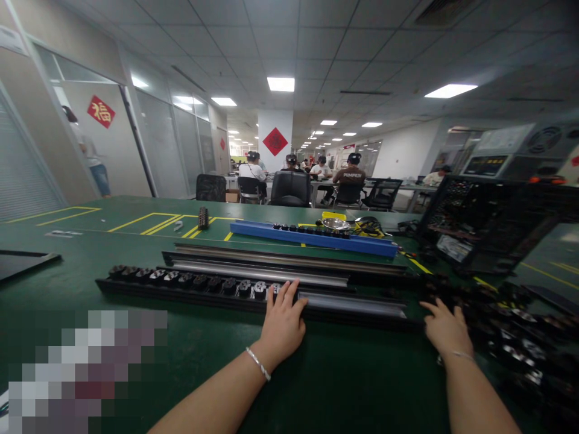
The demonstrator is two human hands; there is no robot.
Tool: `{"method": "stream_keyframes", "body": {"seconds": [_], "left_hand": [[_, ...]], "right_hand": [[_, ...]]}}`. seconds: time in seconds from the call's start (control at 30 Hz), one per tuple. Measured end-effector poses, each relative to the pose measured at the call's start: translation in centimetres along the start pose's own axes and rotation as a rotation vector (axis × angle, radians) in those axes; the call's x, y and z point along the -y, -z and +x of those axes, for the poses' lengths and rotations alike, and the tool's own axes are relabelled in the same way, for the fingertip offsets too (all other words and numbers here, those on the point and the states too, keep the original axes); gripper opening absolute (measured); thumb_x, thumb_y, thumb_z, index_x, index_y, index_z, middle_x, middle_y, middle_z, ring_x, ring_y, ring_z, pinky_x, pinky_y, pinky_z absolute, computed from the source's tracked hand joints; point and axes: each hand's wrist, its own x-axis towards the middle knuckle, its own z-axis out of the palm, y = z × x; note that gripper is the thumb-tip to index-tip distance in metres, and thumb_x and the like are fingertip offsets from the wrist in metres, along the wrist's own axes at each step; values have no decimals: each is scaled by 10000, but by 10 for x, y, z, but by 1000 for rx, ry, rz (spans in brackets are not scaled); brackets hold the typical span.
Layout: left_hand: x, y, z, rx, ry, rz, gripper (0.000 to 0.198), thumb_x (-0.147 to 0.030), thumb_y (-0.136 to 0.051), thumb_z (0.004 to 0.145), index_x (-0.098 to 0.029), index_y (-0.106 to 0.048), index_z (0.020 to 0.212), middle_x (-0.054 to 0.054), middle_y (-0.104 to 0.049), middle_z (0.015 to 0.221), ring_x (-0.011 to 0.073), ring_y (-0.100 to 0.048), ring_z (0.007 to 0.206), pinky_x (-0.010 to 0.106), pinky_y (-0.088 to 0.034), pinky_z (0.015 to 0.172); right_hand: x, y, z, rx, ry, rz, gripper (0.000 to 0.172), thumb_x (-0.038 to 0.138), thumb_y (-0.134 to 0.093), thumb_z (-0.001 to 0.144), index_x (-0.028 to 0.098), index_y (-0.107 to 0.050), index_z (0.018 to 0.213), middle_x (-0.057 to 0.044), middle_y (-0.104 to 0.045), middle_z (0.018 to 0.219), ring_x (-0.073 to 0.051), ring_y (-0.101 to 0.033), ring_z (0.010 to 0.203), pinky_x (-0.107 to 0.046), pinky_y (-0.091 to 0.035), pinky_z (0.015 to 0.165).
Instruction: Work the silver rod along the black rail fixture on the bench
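A: What do you have at the grip?

B: On my feed the left hand (pixel 283 325) lies over the right end of the row of black pieces (pixel 215 282) in the near tray (pixel 353 306). The fingers are fanned; I can't tell whether they pinch a piece or just rest there.

A: And the right hand (pixel 447 331)?

B: Just past the tray's right end, fingers spread, and I see nothing held. It's beside the dark heap (pixel 525 343), which runs on to the right of the tray. I can't make out whether they touch.

A: How far along is it?

B: I'd call it more than half done. The row runs from the tray's left end to the left hand; from there rightward the grey floor shows, so I judge that stretch is what's left. The heap seems to hold similar pieces, though it's too dark for me to count.

A: Anything behind the tray?

B: Directly behind it lie long dark bars (pixel 289 260) and a grey strip (pixel 253 272). Farther behind I see a blue tray (pixel 253 230) with its own short row, and behind the near tray's left half, one black block (pixel 203 218).
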Motion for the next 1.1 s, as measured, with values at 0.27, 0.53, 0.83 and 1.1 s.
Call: {"method": "stream_keyframes", "body": {"seconds": [0.27, 0.53, 0.83, 1.1], "left_hand": [[-2, 1, 0, 5, -1, 14, 431, -152, -530, 730, -253, -543, 1149, 73, -248, 1473, 253, -182, 1354, 538, -75, 1097], [-2, -2, 2, -27, -5, -13, 396, -151, -520, 742, -197, -563, 1133, 130, -256, 1463, 259, -245, 1337, 496, -124, 1105], [0, -2, 1, -7, -18, -47, 438, -150, -540, 712, -203, -553, 1147, 98, -205, 1486, 251, -177, 1359, 483, -108, 1114], [-1, 1, 0, 38, -29, -48, 523, -208, -576, 703, -208, -493, 1220, 107, -104, 1508, 282, -112, 1369, 495, -80, 1110]], "right_hand": [[15, 13, 1, -13, -221, 307, 450, 186, -336, 699, 207, -636, 1033, -23, -405, 1395, -238, -227, 1339, -435, -226, 1085], [48, 34, -5, -104, -326, 328, 382, 298, -402, 722, 238, -669, 989, -54, -604, 1178, -284, -539, 1085, -457, -408, 924], [131, 14, -37, 31, 398, 110, 436, 309, -337, 827, 152, -578, 1155, -87, -606, 1168, -213, -506, 1126, -385, -378, 969], [156, 20, -50, 163, 451, -39, 390, 292, -330, 853, 231, -618, 1110, -36, -604, 1187, -197, -533, 1095, -394, -381, 943]]}}
